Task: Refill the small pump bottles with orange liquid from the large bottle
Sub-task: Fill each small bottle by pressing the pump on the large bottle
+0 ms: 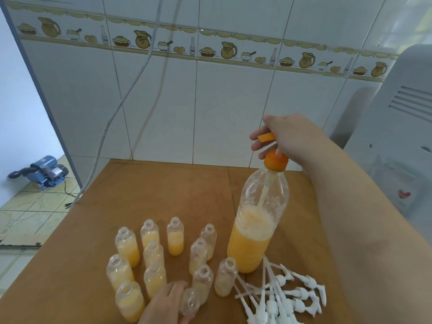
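Note:
A large clear bottle (254, 235), about half full of orange liquid, stands upright on the brown table (163, 190). An orange pump head (273, 157) tops it. My right hand (275, 134) grips the pump's orange spout from above. Several small clear bottles (149, 253) without caps stand in a cluster to the left, most partly filled with orange liquid. At the bottom edge my left hand (163, 305) holds one small bottle (190, 302), tilted with its mouth toward the camera; it looks nearly empty.
A pile of white pump tops (280, 298) lies on the table right of the small bottles. A white appliance (397, 127) stands at the right. A tiled wall is behind, with hanging cables (131, 90). A blue pump (44, 171) sits on the floor left.

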{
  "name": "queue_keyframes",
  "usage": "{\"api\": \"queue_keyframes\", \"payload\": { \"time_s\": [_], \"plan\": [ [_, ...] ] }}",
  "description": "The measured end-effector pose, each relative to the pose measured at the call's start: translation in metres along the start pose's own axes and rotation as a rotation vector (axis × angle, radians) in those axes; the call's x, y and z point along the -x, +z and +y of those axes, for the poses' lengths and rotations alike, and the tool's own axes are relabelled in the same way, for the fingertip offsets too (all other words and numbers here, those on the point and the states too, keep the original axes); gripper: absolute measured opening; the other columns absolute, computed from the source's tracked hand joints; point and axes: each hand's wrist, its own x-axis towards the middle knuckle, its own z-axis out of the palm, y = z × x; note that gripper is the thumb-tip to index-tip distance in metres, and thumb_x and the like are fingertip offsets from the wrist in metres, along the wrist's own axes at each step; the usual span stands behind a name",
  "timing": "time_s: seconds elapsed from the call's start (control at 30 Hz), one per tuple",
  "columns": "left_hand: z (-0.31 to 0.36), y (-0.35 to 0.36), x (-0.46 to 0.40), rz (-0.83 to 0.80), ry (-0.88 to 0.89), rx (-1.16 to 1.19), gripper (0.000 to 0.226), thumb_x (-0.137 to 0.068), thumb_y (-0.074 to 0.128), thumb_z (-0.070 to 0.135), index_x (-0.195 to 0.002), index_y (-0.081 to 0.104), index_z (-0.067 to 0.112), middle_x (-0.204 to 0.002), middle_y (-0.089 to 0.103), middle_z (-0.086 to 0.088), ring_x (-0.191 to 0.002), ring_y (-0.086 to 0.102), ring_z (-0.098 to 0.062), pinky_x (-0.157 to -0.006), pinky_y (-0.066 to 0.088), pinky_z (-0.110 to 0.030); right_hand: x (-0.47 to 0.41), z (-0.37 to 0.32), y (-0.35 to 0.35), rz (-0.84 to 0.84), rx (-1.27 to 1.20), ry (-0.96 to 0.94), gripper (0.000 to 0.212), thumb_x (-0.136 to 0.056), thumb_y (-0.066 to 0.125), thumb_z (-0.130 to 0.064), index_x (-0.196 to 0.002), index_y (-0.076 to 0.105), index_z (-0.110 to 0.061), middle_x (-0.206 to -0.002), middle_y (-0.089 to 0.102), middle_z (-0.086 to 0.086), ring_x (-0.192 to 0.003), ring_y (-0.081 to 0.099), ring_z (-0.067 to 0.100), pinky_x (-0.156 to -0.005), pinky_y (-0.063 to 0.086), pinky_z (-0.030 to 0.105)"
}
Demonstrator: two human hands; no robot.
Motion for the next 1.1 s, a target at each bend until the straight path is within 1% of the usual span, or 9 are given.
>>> {"api": "queue_keyframes", "payload": {
  "time_s": [0.07, 0.17, 0.27, 0.3, 0.37, 0.5, 0.63, 0.83, 1.1],
  "plan": [
    [0.015, -0.030, -0.006, -0.290, -0.053, 0.179, 0.088, -0.032, 0.072, 0.079, -0.098, 0.041, 0.031, -0.078, 0.064, 0.013, -0.080, 0.057, 0.008, -0.076, 0.034, -0.001, 0.002, -0.001, 0.000, 0.006, -0.006, 0.020, 0.040, -0.100, 0.034, -0.032, -0.096, 0.068, -0.011, -0.074, 0.066, 0.000, -0.059, 0.061, 0.014, -0.045, 0.045, 0.014],
    [-0.003, -0.044, -0.003, -0.126, 0.235, 0.180, 0.074, -0.088, 0.047, 0.054, -0.137, 0.029, 0.001, -0.128, 0.031, -0.015, -0.122, 0.035, -0.020, -0.098, 0.023, -0.011, 0.004, -0.003, -0.003, -0.028, -0.001, 0.036, 0.042, -0.099, 0.034, -0.040, -0.099, 0.067, -0.014, -0.083, 0.068, 0.001, -0.069, 0.065, 0.017, -0.058, 0.048, 0.022],
    [0.000, -0.041, -0.006, -0.176, -0.066, 0.316, 0.070, -0.051, 0.061, 0.076, -0.110, 0.052, 0.038, -0.096, 0.052, -0.024, -0.086, 0.057, -0.007, -0.099, 0.034, -0.014, 0.006, -0.007, -0.012, -0.110, 0.022, 0.037, 0.053, -0.095, 0.029, -0.059, -0.100, 0.066, -0.021, -0.097, 0.066, 0.001, -0.088, 0.065, 0.022, -0.082, 0.051, 0.037],
    [0.017, -0.057, -0.011, -0.041, -0.073, 0.316, 0.061, -0.049, 0.059, 0.078, -0.098, 0.046, 0.045, -0.084, 0.058, 0.007, -0.078, 0.052, 0.008, -0.090, 0.036, -0.005, 0.006, -0.009, -0.015, -0.120, 0.029, 0.039, 0.057, -0.093, 0.026, -0.063, -0.102, 0.065, -0.022, -0.102, 0.064, 0.001, -0.094, 0.063, 0.023, -0.088, 0.049, 0.041],
    [0.046, -0.105, -0.020, 0.165, 0.039, 0.374, 0.040, -0.053, 0.062, 0.073, -0.078, 0.051, 0.045, -0.059, 0.052, 0.031, -0.072, 0.052, 0.014, -0.072, 0.041, 0.000, 0.006, -0.012, -0.019, -0.087, 0.060, 0.042, 0.061, -0.092, 0.024, -0.065, -0.104, 0.064, -0.021, -0.114, 0.059, 0.004, -0.104, 0.057, 0.026, -0.095, 0.046, 0.045],
    [0.074, -0.174, -0.059, 0.210, -0.062, 1.112, 0.056, -0.045, 0.071, 0.074, -0.086, 0.069, 0.036, -0.085, 0.070, 0.003, -0.081, 0.068, -0.015, -0.069, 0.057, -0.027, 0.006, -0.015, -0.010, -0.048, 0.156, 0.025, 0.054, -0.098, 0.021, -0.053, -0.098, 0.063, -0.019, -0.113, 0.058, 0.008, -0.105, 0.054, 0.028, -0.096, 0.045, 0.044],
    [0.080, -0.173, -0.088, 0.201, -0.032, 1.325, 0.043, -0.068, 0.059, 0.070, -0.097, 0.063, 0.038, -0.096, 0.068, -0.008, -0.095, 0.067, -0.028, -0.079, 0.057, -0.045, 0.000, -0.015, -0.003, -0.056, 0.182, 0.000, 0.047, -0.102, 0.027, -0.037, -0.109, 0.063, -0.010, -0.113, 0.065, 0.015, -0.103, 0.061, 0.032, -0.090, 0.047, 0.041],
    [0.084, -0.160, -0.115, 0.056, -0.037, 0.958, 0.044, -0.078, 0.049, 0.050, -0.120, 0.039, 0.052, -0.093, 0.064, 0.006, -0.073, 0.062, -0.006, -0.062, 0.054, -0.026, -0.005, -0.008, -0.002, -0.051, 0.149, 0.026, 0.049, -0.103, 0.022, -0.036, -0.108, 0.064, -0.011, -0.106, 0.067, 0.011, -0.098, 0.061, 0.026, -0.076, 0.042, 0.032],
    [0.081, -0.162, -0.128, 0.138, -0.003, 0.764, 0.041, -0.085, 0.056, 0.037, -0.117, 0.038, 0.056, -0.093, 0.059, 0.035, -0.092, 0.053, 0.016, -0.072, 0.041, -0.004, -0.008, -0.009, 0.000, -0.048, 0.041, 0.020, 0.044, -0.098, 0.035, -0.037, -0.092, 0.066, -0.008, -0.105, 0.069, 0.018, -0.101, 0.064, 0.036, -0.092, 0.050, 0.049]
  ]
}}
